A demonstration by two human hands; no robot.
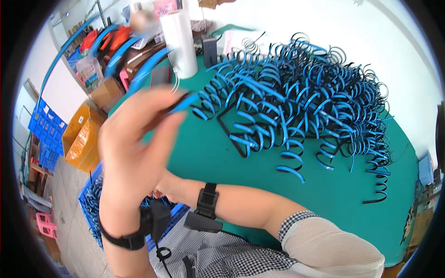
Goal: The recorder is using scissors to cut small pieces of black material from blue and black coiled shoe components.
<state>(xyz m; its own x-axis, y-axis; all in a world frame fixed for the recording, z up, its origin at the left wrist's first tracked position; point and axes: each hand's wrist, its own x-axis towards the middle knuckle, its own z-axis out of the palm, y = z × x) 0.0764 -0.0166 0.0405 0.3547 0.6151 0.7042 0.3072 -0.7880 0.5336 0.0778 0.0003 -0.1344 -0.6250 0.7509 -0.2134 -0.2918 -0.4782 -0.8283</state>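
My left hand (134, 134) is raised on the left, blurred by motion. Its thumb and fingers pinch the end of a blue-and-black coiled strip (148, 69), whose wide loops stretch away to the upper left. Behind the left wrist, my right hand (168, 186) reaches across from the right; its fingers are mostly hidden, so what they hold cannot be made out. Beyond both hands, a large tangled heap of similar coiled strips (287, 97) lies on the green table (222, 162).
A blue crate (85, 197) full of cut strips stands below the table's left edge. A white roll (181, 46) and a dark box (210, 51) stand at the back. Farther left are a yellow carton (83, 134), blue crates (46, 120) and a pink stool (46, 225).
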